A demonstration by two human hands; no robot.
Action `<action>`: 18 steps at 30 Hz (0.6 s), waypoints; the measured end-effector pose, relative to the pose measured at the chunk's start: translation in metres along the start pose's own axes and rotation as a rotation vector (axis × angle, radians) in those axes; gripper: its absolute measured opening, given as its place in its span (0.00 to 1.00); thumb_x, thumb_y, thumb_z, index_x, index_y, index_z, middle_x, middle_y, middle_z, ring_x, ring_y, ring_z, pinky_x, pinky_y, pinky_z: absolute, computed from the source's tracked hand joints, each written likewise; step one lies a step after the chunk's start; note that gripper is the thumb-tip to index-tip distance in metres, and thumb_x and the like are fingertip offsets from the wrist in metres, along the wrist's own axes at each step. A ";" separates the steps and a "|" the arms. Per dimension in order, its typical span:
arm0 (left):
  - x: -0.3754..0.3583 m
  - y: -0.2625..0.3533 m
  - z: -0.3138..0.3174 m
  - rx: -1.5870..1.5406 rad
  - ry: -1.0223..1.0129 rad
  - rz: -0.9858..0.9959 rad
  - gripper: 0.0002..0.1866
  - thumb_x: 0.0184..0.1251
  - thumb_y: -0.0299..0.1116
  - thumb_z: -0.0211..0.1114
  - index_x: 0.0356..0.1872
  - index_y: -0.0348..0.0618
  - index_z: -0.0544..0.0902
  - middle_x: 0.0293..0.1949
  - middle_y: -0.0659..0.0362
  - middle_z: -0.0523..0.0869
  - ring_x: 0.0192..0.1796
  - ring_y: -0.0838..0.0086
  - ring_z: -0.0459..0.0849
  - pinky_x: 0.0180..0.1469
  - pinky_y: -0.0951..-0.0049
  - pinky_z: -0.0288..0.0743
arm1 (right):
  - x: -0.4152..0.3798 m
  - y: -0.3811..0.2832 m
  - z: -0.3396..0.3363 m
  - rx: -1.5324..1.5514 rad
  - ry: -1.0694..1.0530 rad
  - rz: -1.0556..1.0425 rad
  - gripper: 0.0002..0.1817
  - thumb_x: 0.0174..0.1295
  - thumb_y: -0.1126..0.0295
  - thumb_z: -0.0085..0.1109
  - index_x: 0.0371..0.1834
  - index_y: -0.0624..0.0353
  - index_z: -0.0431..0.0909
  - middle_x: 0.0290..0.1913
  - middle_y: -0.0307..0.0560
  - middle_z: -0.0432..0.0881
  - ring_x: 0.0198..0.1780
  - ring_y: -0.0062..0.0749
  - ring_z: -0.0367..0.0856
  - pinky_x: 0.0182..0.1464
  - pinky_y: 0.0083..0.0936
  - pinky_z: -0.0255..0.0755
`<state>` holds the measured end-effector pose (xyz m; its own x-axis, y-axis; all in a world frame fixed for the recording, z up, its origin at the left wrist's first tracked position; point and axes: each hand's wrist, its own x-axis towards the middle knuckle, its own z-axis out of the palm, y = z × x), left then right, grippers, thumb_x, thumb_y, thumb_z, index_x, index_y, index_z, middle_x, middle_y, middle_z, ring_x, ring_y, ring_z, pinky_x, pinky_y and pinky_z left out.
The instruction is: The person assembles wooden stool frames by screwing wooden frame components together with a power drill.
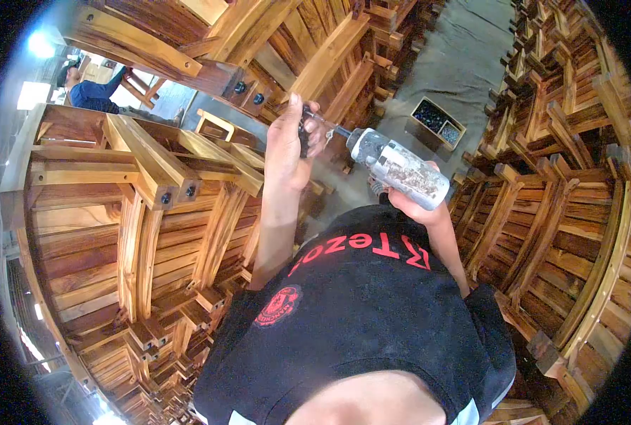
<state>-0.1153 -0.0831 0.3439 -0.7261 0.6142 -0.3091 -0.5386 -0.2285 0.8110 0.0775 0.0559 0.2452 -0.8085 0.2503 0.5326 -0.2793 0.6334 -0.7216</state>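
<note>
My right hand (416, 198) is wrapped round a grey power driver (400, 166), whose handle is mostly hidden behind its scuffed, cylindrical body. The driver's narrow dark tip points up and left toward my left hand (300, 133). The fingers of my left hand are curled round something dark near that tip, too small and covered to make out. Just above this hand is the end of a curved wooden piece (333, 55). Beside it, a wooden block (248, 91) has dark round bolt heads set in it.
Slatted wooden furniture frames (138, 170) stand stacked on the left, with more frames (542, 234) on the right. A divided box (436, 124) of dark and silvery small parts lies on grey floor covering (457, 64). A person (92, 92) in blue is at the upper left.
</note>
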 end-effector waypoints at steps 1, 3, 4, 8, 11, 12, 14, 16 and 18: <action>-0.001 0.000 0.001 0.003 -0.005 0.004 0.17 0.68 0.49 0.56 0.34 0.44 0.74 0.18 0.70 0.65 0.21 0.83 0.65 0.19 0.84 0.54 | 0.002 -0.001 -0.001 0.076 -0.028 0.052 0.22 0.38 0.68 0.68 0.44 0.52 0.82 0.48 0.41 0.82 0.53 0.40 0.73 0.57 0.33 0.61; -0.002 0.001 0.004 0.005 -0.016 0.019 0.16 0.68 0.49 0.57 0.34 0.46 0.74 0.18 0.71 0.64 0.21 0.83 0.65 0.19 0.84 0.54 | 0.005 -0.003 -0.003 0.156 -0.050 0.118 0.21 0.40 0.67 0.67 0.43 0.52 0.82 0.47 0.40 0.82 0.51 0.40 0.75 0.56 0.33 0.62; -0.003 0.001 0.006 -0.005 -0.010 0.018 0.16 0.68 0.49 0.57 0.33 0.46 0.73 0.18 0.71 0.64 0.21 0.83 0.64 0.19 0.84 0.54 | 0.005 -0.003 -0.004 0.160 -0.044 0.134 0.19 0.41 0.67 0.66 0.42 0.52 0.82 0.45 0.40 0.83 0.49 0.39 0.76 0.54 0.33 0.64; -0.006 0.006 0.011 -0.111 0.028 0.043 0.15 0.68 0.48 0.57 0.32 0.48 0.73 0.16 0.72 0.62 0.19 0.84 0.63 0.19 0.83 0.53 | 0.024 -0.014 -0.008 -0.217 -0.017 -0.055 0.12 0.49 0.66 0.60 0.39 0.48 0.82 0.41 0.38 0.84 0.46 0.35 0.81 0.49 0.33 0.73; -0.008 0.018 0.016 -0.204 -0.050 0.147 0.13 0.68 0.43 0.58 0.36 0.43 0.76 0.17 0.72 0.64 0.18 0.86 0.62 0.18 0.85 0.53 | 0.034 -0.005 -0.007 0.235 -0.070 0.219 0.15 0.45 0.64 0.65 0.39 0.50 0.83 0.41 0.37 0.85 0.47 0.32 0.81 0.51 0.29 0.65; -0.009 0.025 0.020 -0.224 -0.057 0.171 0.13 0.68 0.43 0.58 0.36 0.43 0.75 0.17 0.72 0.63 0.18 0.86 0.62 0.18 0.84 0.53 | 0.043 -0.006 -0.009 0.220 -0.075 0.200 0.15 0.44 0.65 0.65 0.38 0.51 0.83 0.39 0.37 0.85 0.44 0.33 0.81 0.49 0.29 0.67; -0.008 0.040 0.023 -0.227 -0.063 0.195 0.14 0.68 0.44 0.58 0.35 0.44 0.75 0.16 0.72 0.62 0.18 0.85 0.62 0.17 0.84 0.53 | 0.070 -0.021 -0.022 -0.034 -0.093 -0.037 0.16 0.42 0.66 0.66 0.37 0.54 0.83 0.36 0.39 0.85 0.38 0.35 0.82 0.45 0.29 0.70; -0.012 0.062 0.028 -0.164 -0.075 0.215 0.15 0.67 0.46 0.58 0.34 0.45 0.76 0.15 0.72 0.61 0.17 0.84 0.62 0.17 0.84 0.53 | 0.094 -0.037 -0.029 0.181 -0.089 0.014 0.16 0.40 0.67 0.66 0.35 0.57 0.82 0.34 0.43 0.84 0.38 0.36 0.82 0.47 0.29 0.69; -0.019 0.080 0.039 -0.172 -0.108 0.283 0.15 0.69 0.45 0.57 0.33 0.41 0.76 0.15 0.72 0.62 0.18 0.86 0.61 0.17 0.85 0.54 | 0.115 -0.042 -0.033 0.233 -0.083 -0.051 0.16 0.39 0.68 0.66 0.35 0.58 0.82 0.35 0.44 0.84 0.38 0.37 0.81 0.46 0.28 0.69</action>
<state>-0.1282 -0.0836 0.4342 -0.8128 0.5821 -0.0219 -0.3926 -0.5196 0.7589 0.0137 0.0826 0.3511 -0.8274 0.1547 0.5398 -0.4252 0.4554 -0.7822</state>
